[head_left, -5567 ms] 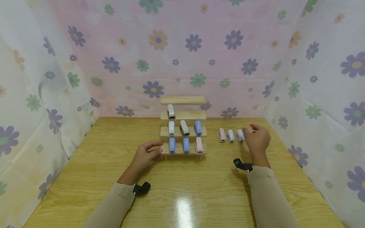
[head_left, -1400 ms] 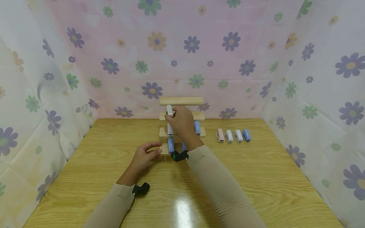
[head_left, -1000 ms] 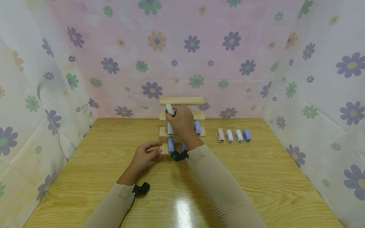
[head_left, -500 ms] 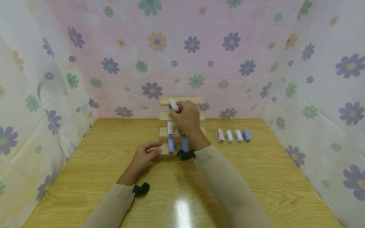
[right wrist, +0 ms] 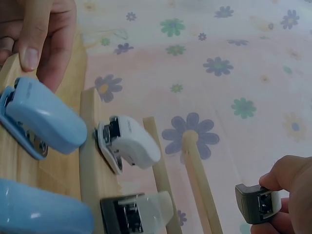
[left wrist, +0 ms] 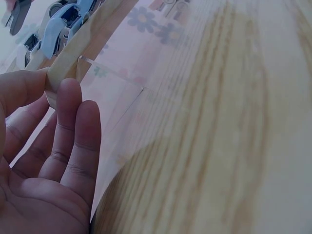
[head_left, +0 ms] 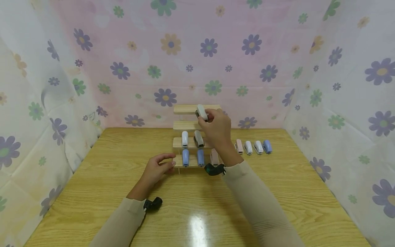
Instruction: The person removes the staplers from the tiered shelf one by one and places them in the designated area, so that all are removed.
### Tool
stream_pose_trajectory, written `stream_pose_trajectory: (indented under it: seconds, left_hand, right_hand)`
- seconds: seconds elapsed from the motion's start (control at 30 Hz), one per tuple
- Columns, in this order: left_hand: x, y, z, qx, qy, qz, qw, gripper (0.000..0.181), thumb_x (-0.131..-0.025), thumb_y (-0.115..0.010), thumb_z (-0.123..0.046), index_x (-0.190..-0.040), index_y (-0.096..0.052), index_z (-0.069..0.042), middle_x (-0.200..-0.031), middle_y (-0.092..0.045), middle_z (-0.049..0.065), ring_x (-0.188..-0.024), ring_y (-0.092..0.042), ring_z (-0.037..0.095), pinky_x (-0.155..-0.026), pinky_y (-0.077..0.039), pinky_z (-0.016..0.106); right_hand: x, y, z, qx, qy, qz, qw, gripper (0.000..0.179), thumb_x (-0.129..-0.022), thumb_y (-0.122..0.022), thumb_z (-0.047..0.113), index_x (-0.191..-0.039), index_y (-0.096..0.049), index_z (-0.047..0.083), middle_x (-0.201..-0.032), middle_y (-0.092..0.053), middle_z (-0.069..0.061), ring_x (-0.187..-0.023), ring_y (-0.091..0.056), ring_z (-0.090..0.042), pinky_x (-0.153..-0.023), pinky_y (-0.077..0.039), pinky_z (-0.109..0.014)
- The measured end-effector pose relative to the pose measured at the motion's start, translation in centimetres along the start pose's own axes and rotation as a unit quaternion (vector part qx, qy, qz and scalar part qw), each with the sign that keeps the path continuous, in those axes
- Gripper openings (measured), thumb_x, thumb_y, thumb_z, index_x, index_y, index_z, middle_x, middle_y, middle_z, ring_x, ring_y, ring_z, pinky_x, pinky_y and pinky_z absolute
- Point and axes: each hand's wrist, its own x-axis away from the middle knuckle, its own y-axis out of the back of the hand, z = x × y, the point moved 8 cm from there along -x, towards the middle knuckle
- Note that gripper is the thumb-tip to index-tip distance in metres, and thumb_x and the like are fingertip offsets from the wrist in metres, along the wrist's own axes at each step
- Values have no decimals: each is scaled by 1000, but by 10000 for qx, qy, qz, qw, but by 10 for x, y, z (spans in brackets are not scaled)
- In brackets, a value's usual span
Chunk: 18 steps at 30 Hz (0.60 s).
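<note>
At the stepped wooden stand point(head_left: 184, 125), we log our left hand point(head_left: 157, 168) pinching wood, our right hand point(head_left: 218, 128) gripping a pale-topped stapler point(head_left: 202, 112).
Left hand: on the left end of the bottom tier point(head_left: 192, 162). Stapler: up and right of it, before the upper tiers, clear of the wood in our right wrist view; long axis tilted, far end leaning left. Right hand: on the stapler, from its right; forearm point(head_left: 262, 202) slanting up-left.

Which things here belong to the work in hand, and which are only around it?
Probably part of the work:
pale stapler, in the right fingers
wooden stand, pinched by the left fingers
the stand's other staplers
four loose staplers in a row on the table

Only around it:
flowered cloth
black wrist cameras
</note>
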Motion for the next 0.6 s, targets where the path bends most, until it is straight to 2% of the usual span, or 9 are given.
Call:
stream_pose_trajectory:
  seconds: [0.23, 0.47, 0.6]
  left_hand:
    - [1, -1, -1, 44, 1, -6, 10000, 37, -98, -73, -15, -133, -68, -6, -134, -62, 19, -91, -76, 27, -83, -65, 39]
    - [-1, -1, 1, 42, 9, 29, 10000, 38, -98, -74, -17, -134, -68, -6, -131, -63, 19, -92, -76, 26, -83, -65, 39]
    - [0, 0, 0, 65, 21, 9, 10000, 38, -98, -74, -16, -133, -68, -6, -129, -64, 20, -92, -76, 25, -83, -65, 38]
  right_hand:
    - [10, 18, -18, 2, 84, -314, 9995, 33, -91, -81, 25, -115, -78, 3, -91, -70, -9, -83, -70, -23, -74, -61, -39]
    - [16, 40, -42, -386, -338, -650, 9966, 38, -90, -82, 26, -118, -77, 2, -96, -69, -11, -84, -69, -24, -72, -59, -39]
    - [17, 55, -51, -280, -291, -928, 9949, 35, -90, -82, 25, -116, -78, 4, -93, -70, -11, -80, -69, -23, -66, -56, -34]
